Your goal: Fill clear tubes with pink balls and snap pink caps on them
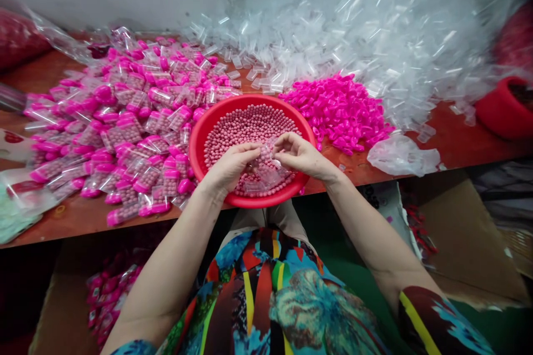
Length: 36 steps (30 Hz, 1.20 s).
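Observation:
A red bowl (200,138) full of small pink beads (245,125) sits at the table's front edge. Over it, my left hand (231,169) and my right hand (302,155) are both closed on one small clear plastic container (265,156), holding it between them just above the beads. My fingers pinch its sides. A few beads show inside it. A heap of bright pink caps (341,111) lies right of the bowl, and a large pile of filled, pink-capped containers (125,122) spreads to the left.
A big mound of empty clear containers (375,39) fills the back right. A crumpled clear bag (402,156) lies near the table edge. A red pot (502,111) stands far right. A cardboard box (70,310) below left holds more filled containers.

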Motion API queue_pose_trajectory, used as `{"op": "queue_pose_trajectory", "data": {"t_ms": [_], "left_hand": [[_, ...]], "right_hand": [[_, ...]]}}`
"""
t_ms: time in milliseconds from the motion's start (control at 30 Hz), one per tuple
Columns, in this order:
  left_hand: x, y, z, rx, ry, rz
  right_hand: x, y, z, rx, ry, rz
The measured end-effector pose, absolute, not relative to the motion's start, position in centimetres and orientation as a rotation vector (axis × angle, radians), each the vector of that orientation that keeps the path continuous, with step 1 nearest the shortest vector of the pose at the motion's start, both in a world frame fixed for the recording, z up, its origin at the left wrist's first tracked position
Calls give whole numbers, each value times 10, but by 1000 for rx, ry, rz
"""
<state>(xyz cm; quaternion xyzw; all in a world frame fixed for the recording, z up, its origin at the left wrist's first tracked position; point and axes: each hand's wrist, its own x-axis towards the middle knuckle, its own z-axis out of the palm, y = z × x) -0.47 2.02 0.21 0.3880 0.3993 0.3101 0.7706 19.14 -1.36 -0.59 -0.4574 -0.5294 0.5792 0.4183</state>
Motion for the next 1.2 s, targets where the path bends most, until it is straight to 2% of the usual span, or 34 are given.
{"op": "queue_pose_trajectory", "data": {"t_ms": [333,600,767,1000,1200], "left_hand": [[0,16,-5,690,758,680],[13,9,4,458,751,724],[26,9,0,448,821,700],[30,15,-1,496,891,663],[27,18,-5,489,912,703]], "right_hand": [[191,0,-13,-1237,-1594,1152],[226,2,-21,-1475,-1391,612],[310,-2,-44,-1959,-1022,324],[315,-1,-95,-2277,-1072,329],[297,15,-105,-2388,-1034,298]]}}
